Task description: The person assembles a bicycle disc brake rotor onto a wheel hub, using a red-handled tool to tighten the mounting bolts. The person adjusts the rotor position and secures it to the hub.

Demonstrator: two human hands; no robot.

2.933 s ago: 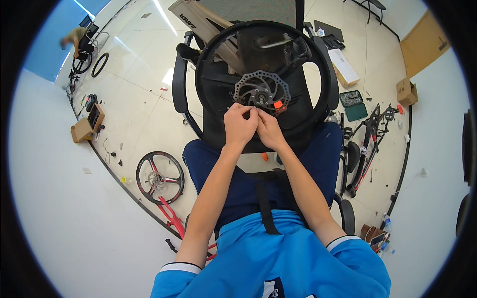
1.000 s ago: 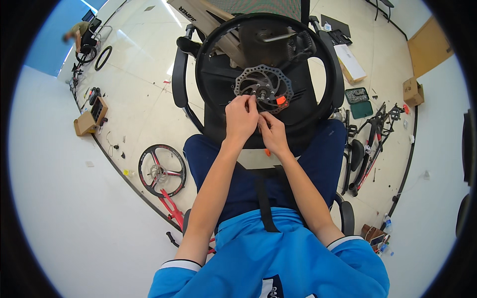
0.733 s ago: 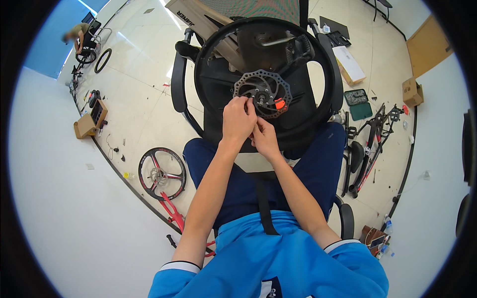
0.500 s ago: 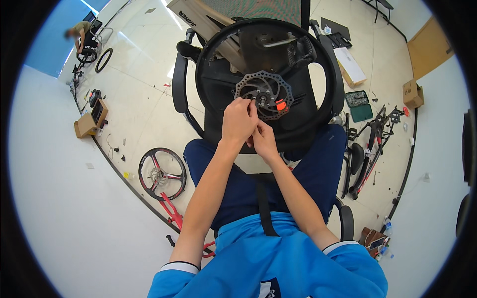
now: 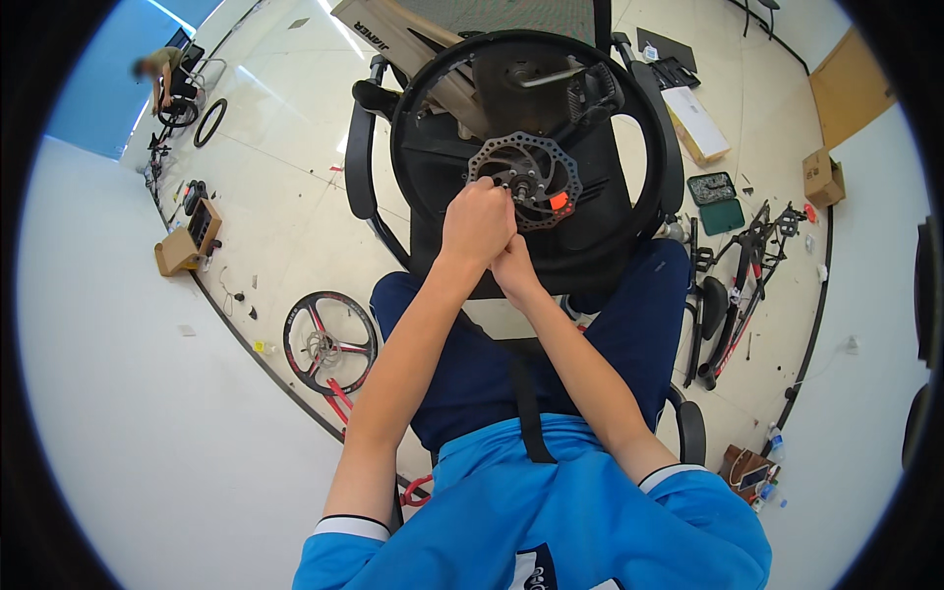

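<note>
A perforated metal brake disc (image 5: 562,160) with an orange tag (image 5: 560,202) sits at the hub of a black spoked wheel (image 5: 653,147). The wheel lies flat on the seat of an office chair (image 5: 360,172) in front of me. My left hand (image 5: 478,224) is closed, its fingertips at the disc's near left side by the hub. Just below it, my right hand (image 5: 513,267) is closed too, drawn up against the left one. Whatever the fingers grip is hidden by the hands.
A beige bicycle frame part (image 5: 418,49) with a crank and pedal (image 5: 595,98) rests beyond the wheel. Left on the floor lies a three-spoke wheel (image 5: 329,344); right, another bike frame (image 5: 737,295) and a green toolbox (image 5: 721,215). A person (image 5: 162,69) works far left.
Both hands have shifted slightly; the right hand's fingers have curled more tightly beneath the left. The whole view has moved a little, and the wheel remains on the chair.
</note>
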